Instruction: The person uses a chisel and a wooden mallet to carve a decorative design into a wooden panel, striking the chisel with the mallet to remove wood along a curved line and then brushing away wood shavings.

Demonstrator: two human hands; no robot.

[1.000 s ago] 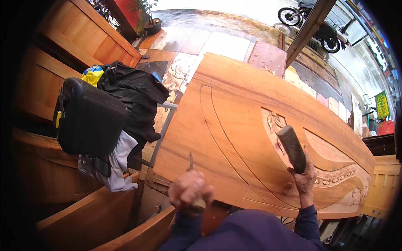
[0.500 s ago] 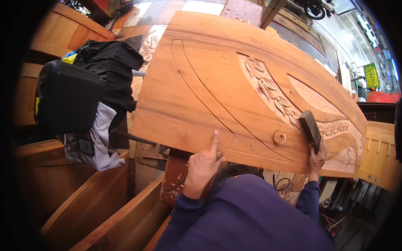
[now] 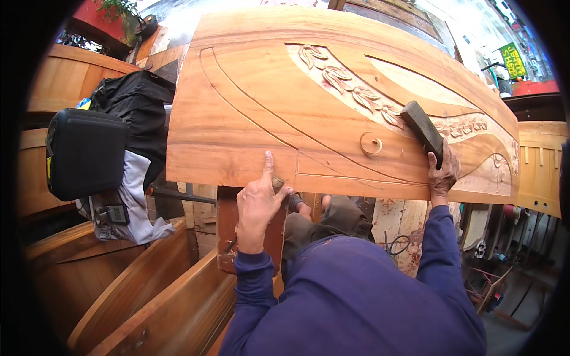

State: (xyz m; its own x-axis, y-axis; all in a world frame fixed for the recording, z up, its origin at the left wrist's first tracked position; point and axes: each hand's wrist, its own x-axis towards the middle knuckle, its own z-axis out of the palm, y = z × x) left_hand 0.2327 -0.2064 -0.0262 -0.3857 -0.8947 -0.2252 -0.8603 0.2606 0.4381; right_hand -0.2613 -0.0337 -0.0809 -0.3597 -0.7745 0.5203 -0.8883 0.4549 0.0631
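Woodcarving workshop: carved panel (image 3: pixel 332 101), timber.

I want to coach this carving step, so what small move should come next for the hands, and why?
Probably swing the mallet in the right hand over toward the left hand. The left hand sits at the near edge of the carved wooden panel, index finger stretched along an incised line, apparently gripping a chisel that is mostly hidden, while the mallet rests far off to the right on the carved leaf band.

A dark wooden mallet (image 3: pixel 423 132) lies tilted on the carved wooden panel (image 3: pixel 285 113).
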